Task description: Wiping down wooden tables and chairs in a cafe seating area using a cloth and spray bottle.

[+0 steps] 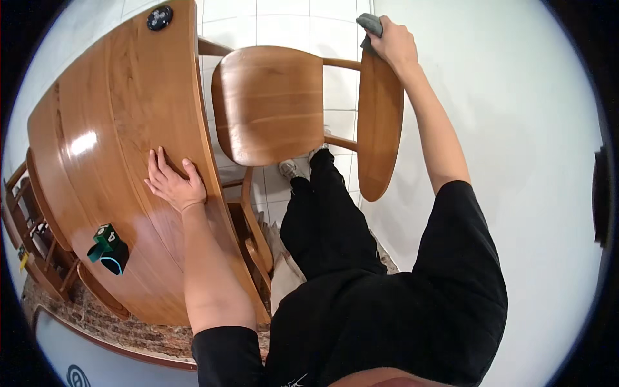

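Note:
My left hand [176, 181] rests flat on the glossy wooden table [145, 121], fingers spread, near the edge on my side. In my right hand [395, 43] is a bunched grey cloth [370, 25], at the far end of the chair's curved wooden backrest [379, 126]. Part of the cloth hangs against the top of that backrest, and my palm hides the rest. The chair's rounded wooden seat [271, 106] faces the table and stands beside its edge.
A round black object [159, 18] lies at the table's far end. Nearer are a green box-shaped holder [106, 237] and a dark open container [116, 259]. A second wooden chair [256, 246] stands close to my legs. The white wall [508, 145] rises at the right.

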Demonstrator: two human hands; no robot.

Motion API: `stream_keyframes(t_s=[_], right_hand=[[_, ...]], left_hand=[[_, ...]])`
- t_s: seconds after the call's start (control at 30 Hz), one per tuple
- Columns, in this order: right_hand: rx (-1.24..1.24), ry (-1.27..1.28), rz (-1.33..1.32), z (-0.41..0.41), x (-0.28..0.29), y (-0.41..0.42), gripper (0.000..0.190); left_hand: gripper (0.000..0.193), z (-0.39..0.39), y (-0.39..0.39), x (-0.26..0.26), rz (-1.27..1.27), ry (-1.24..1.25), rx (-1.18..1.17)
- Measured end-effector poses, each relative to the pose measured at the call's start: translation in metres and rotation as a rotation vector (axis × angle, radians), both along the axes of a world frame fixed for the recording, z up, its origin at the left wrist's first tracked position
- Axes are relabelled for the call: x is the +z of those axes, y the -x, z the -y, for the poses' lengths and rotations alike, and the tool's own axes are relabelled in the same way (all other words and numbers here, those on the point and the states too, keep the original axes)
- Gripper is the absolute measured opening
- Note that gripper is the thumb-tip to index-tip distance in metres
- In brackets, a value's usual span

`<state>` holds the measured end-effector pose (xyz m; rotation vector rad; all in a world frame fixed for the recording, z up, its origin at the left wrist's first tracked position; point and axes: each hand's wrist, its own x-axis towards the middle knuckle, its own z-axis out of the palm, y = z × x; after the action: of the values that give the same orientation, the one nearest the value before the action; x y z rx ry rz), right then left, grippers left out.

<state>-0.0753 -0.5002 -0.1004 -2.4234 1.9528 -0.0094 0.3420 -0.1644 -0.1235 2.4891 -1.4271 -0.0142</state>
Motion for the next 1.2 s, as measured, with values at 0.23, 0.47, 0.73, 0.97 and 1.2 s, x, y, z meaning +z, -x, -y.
stream_keyframes(t_s=[0.23,0.47,0.73,0.97,1.2], right_hand=[[-0.190,0.089,0.652,-0.039,0.011,0.005,0.055],[-0.066,0.131,0.537,-0.255,0.001,0.036,0.086],[-0.137,-0.300,0.963,-0.401,0.027,0.064,0.075],[-0.476,-0.885,2.240,-0.379,0.206,0.150,0.077],[-0.003,-0.924,2.969,-0.341,0.238,0.180,0.086]], left_hand=[[0.063,-0.001,0.004,-0.014,0.013,-0.043,0.013],[0.062,-0.001,0.000,-0.017,0.034,-0.070,0.052],[0.063,0.017,0.017,0.002,0.112,-0.358,0.129],[0.055,0.020,0.100,0.040,-0.567,-0.296,-0.107],[0.034,-0.092,0.261,0.009,-1.233,-0.245,-0.054]])
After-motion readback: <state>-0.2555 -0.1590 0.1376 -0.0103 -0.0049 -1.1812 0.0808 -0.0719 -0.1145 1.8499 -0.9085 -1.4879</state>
